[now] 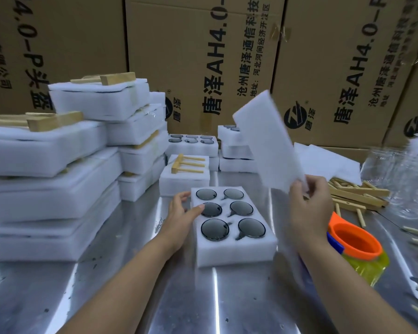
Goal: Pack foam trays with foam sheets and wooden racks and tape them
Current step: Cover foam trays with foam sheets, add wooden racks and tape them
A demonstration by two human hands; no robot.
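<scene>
A white foam tray [234, 249] with several dark round discs in its holes lies on the metal table in front of me. My left hand [181, 213] rests against the tray's left edge, thumb on top, fingers along the far corner. My right hand [309, 201] pinches the lower corner of a thin white foam sheet [268, 143] and holds it tilted in the air above and right of the tray. A wooden rack [188, 163] lies on a covered tray behind. An orange tape dispenser [355, 242] with yellowish tape sits to the right.
Stacks of packed foam trays [51, 189] with wooden racks fill the left. More open trays [193, 143] stand at the back. Loose wooden racks and sticks [357, 196] lie at the right, beside foam sheets [328, 162] and clear plastic. Cardboard boxes [203, 56] wall the rear.
</scene>
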